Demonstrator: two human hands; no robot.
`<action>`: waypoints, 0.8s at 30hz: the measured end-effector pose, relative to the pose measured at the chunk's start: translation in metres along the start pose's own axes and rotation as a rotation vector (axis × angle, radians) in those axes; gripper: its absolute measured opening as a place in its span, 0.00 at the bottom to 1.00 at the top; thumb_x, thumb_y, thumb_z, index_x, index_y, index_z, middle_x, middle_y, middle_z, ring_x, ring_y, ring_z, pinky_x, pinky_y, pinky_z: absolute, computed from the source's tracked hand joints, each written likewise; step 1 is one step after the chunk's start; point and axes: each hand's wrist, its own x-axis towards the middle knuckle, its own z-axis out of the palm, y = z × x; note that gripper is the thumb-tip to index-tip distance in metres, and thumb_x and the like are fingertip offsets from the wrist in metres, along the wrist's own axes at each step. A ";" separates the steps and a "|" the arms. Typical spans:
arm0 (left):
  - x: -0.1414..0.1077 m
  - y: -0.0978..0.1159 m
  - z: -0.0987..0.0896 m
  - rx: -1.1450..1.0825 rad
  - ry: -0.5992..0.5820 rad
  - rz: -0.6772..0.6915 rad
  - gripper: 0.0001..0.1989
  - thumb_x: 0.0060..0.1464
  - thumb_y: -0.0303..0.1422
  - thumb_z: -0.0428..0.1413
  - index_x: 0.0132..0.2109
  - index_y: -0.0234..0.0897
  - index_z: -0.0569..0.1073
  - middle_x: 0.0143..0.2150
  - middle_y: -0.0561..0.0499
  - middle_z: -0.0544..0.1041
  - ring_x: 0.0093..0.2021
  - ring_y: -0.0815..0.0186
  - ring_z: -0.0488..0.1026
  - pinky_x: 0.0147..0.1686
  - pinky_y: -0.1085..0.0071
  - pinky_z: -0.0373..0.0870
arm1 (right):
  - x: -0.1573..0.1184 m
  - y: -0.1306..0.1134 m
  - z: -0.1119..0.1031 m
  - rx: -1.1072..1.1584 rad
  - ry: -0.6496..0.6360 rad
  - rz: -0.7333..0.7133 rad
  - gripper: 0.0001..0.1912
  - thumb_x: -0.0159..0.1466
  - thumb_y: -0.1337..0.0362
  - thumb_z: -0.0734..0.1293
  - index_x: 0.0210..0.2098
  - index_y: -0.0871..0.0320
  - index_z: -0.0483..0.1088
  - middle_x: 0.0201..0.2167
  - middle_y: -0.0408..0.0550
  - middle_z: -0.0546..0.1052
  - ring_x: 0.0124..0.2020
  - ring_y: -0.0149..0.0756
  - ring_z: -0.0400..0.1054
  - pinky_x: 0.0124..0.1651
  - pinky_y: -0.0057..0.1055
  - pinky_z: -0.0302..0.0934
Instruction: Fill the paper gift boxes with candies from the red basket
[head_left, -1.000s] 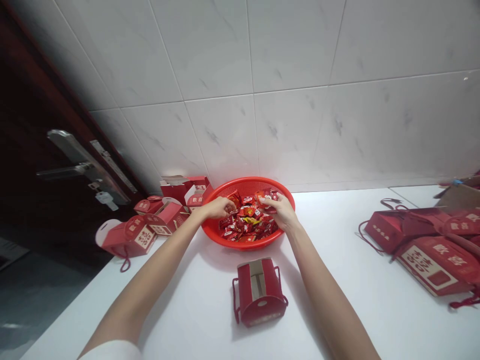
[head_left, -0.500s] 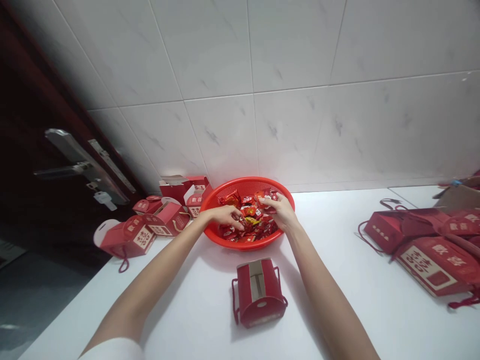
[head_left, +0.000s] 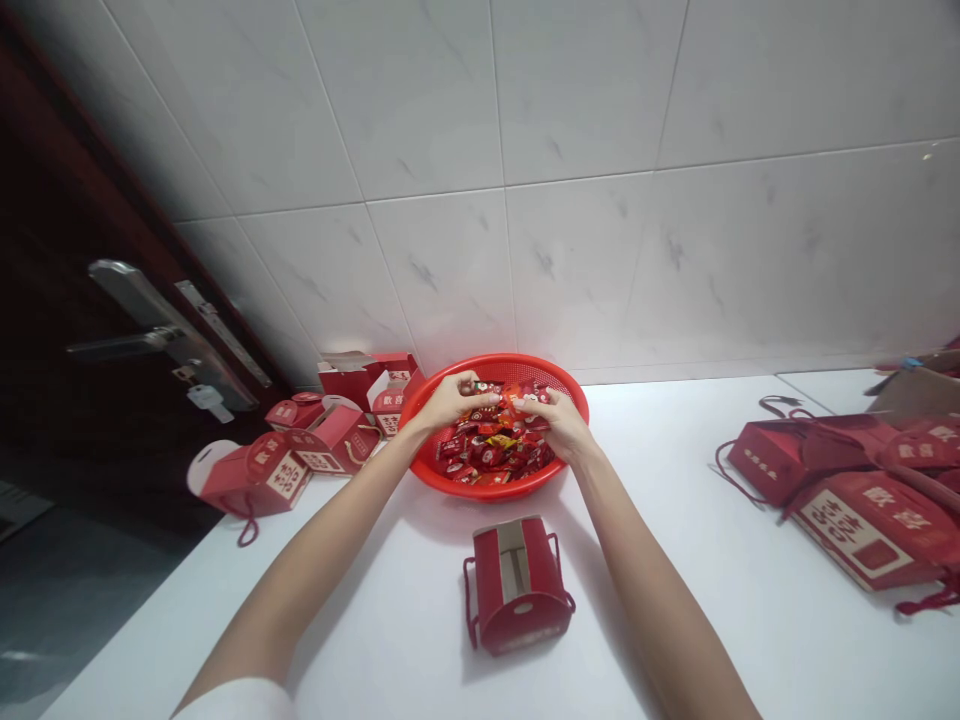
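Observation:
A red plastic basket (head_left: 491, 490) full of red-wrapped candies (head_left: 491, 450) stands against the tiled wall. Over its back part, my left hand (head_left: 456, 400) pinches a wrapped candy (head_left: 487, 388) between thumb and fingers. Close beside it on the right, my right hand (head_left: 559, 420) is closed on red candies (head_left: 534, 394); how many is hard to tell. In front of the basket, a dark red box (head_left: 523, 590) with cord handles sits between my forearms, its top partly open.
Several red boxes (head_left: 255, 475) stand left of the basket, some with lifted flaps. More red boxes (head_left: 855, 530) with cords lie at the right. A dark door with a metal handle (head_left: 157, 330) is at the left. White tabletop (head_left: 375, 640) underneath.
My left hand has moved up from the candies at the basket's middle to its back and now holds a candy. My right hand has hardly moved.

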 end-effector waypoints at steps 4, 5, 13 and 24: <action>0.001 0.009 0.010 -0.142 0.099 0.027 0.35 0.31 0.52 0.71 0.43 0.35 0.75 0.41 0.47 0.80 0.41 0.60 0.76 0.40 0.66 0.72 | -0.002 -0.001 0.001 0.016 -0.057 0.042 0.17 0.40 0.63 0.82 0.26 0.59 0.76 0.25 0.44 0.80 0.28 0.35 0.75 0.32 0.29 0.69; 0.001 0.011 0.012 -0.154 0.108 0.029 0.35 0.31 0.53 0.71 0.43 0.35 0.76 0.43 0.46 0.80 0.42 0.58 0.76 0.41 0.65 0.72 | -0.002 -0.001 0.001 0.025 -0.069 0.050 0.17 0.40 0.63 0.82 0.26 0.59 0.75 0.25 0.44 0.80 0.28 0.36 0.76 0.33 0.29 0.69; -0.003 0.021 0.020 -0.346 0.096 -0.026 0.26 0.30 0.49 0.72 0.32 0.35 0.77 0.33 0.51 0.80 0.36 0.63 0.76 0.42 0.67 0.71 | -0.004 -0.004 0.003 0.012 -0.066 0.004 0.20 0.38 0.61 0.83 0.26 0.59 0.75 0.23 0.43 0.79 0.31 0.39 0.78 0.34 0.30 0.70; -0.002 0.000 -0.011 -0.007 -0.165 -0.245 0.23 0.52 0.52 0.58 0.38 0.34 0.80 0.40 0.43 0.83 0.41 0.57 0.79 0.44 0.65 0.73 | -0.001 -0.003 0.003 0.005 0.043 -0.035 0.18 0.37 0.61 0.81 0.24 0.59 0.74 0.23 0.45 0.79 0.24 0.34 0.73 0.29 0.28 0.67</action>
